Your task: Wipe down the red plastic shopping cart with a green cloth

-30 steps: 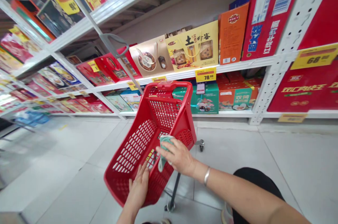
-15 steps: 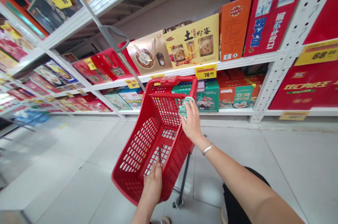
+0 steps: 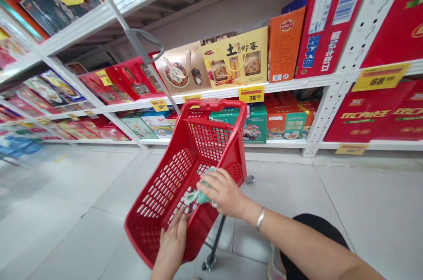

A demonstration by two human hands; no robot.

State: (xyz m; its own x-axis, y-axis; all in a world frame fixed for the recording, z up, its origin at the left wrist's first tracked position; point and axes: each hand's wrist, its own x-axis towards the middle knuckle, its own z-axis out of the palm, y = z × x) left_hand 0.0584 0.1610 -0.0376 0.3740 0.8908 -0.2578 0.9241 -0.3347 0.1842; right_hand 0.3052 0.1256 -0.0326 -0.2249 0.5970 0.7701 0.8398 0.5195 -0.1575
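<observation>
In the head view a red plastic shopping cart (image 3: 180, 152) with a latticed basket stands in front of me, tilted across the picture. My right hand (image 3: 224, 189), a silver bangle on its wrist, is closed on a pale green and white cloth (image 3: 204, 187). It presses the cloth against the cart's right rim, about midway along. At the near end of that same rim is my left hand (image 3: 172, 240). Its fingers reach over the edge into the basket and appear to grip it; the fingertips are partly hidden.
White shelves (image 3: 297, 84) with boxed goods run behind the cart. A yellow honey gift box (image 3: 234, 57) stands beside an orange box (image 3: 286, 46). A grey hook (image 3: 143, 44) hangs from a pole. One caster (image 3: 209, 262) shows on the tiled floor (image 3: 82, 231).
My right hand has slid with the cloth along the cart's right rim, from the far corner toward me. My left hand stays at the near end. The view has shifted slightly.
</observation>
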